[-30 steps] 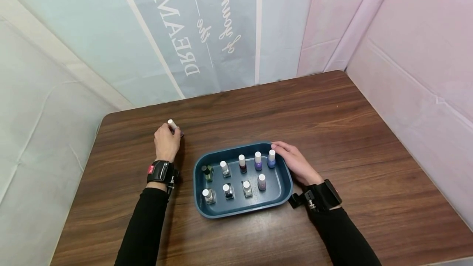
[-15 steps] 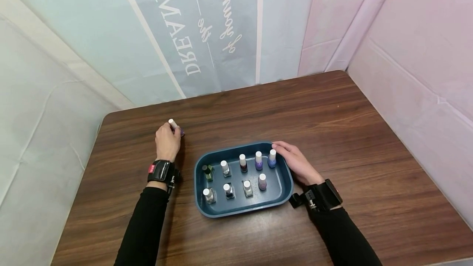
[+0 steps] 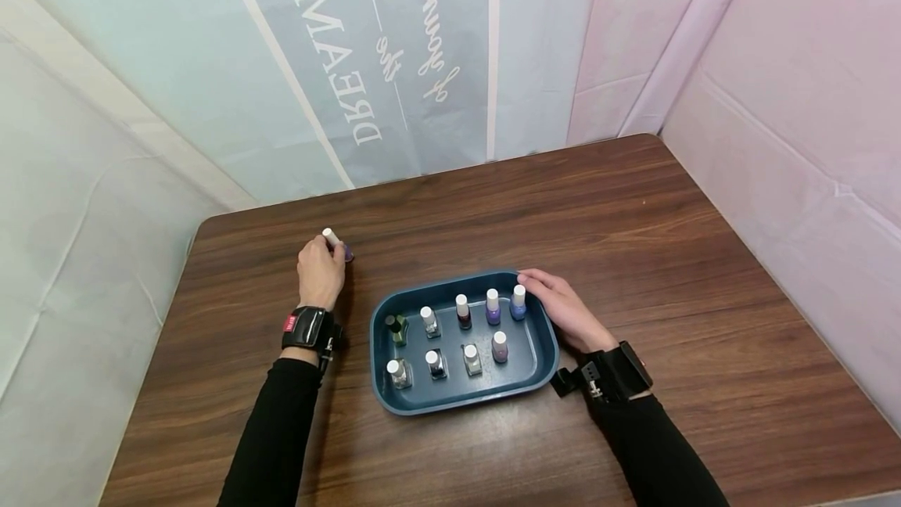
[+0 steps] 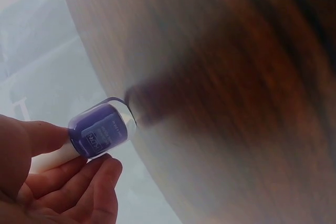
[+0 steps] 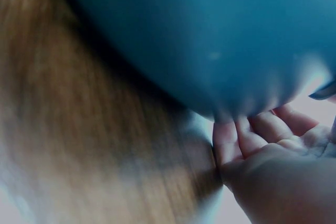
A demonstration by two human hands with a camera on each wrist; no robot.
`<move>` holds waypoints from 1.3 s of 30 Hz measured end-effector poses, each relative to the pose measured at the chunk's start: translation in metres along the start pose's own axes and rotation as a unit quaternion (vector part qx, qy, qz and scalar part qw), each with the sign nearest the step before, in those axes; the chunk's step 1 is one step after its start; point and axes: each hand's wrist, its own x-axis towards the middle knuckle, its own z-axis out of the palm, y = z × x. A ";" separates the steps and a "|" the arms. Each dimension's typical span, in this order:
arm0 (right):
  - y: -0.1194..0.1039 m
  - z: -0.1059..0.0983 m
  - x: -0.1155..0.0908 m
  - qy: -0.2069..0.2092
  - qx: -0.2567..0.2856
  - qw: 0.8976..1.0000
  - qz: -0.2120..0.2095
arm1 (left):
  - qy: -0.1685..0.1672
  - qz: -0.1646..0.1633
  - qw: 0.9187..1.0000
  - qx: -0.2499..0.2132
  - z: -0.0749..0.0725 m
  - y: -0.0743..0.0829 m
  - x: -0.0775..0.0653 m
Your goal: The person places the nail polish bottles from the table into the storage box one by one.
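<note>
At the table's far left, my left hand (image 3: 320,271) pinches a nail polish bottle (image 4: 100,131) with purple polish and a white cap. The bottle leans; in the left wrist view its clear base lies very near the brown tabletop, and whether they touch I cannot tell. My right hand (image 3: 566,311) holds the far right corner of a blue tray (image 3: 461,405), with fingers against the outer wall in the right wrist view. Inside the tray, nail polish bottles stand in two rows, among them a green one (image 3: 396,330) with a dark cap and a blue one (image 3: 518,303).
The dark wooden table (image 3: 704,382) extends around the tray on all sides. Behind it hangs a pale printed cloth (image 3: 436,45), and more cloth walls line the left and right sides. Each wrist wears a black camera strap (image 3: 310,327).
The left hand and the purple nail polish bottle have shifted very slightly right in the head view. The right hand, the tray and its bottles look the same.
</note>
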 end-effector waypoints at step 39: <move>-0.002 0.002 -0.002 0.004 -0.002 1.000 -0.012 | 0.000 0.077 0.997 0.000 -0.025 0.030 -0.027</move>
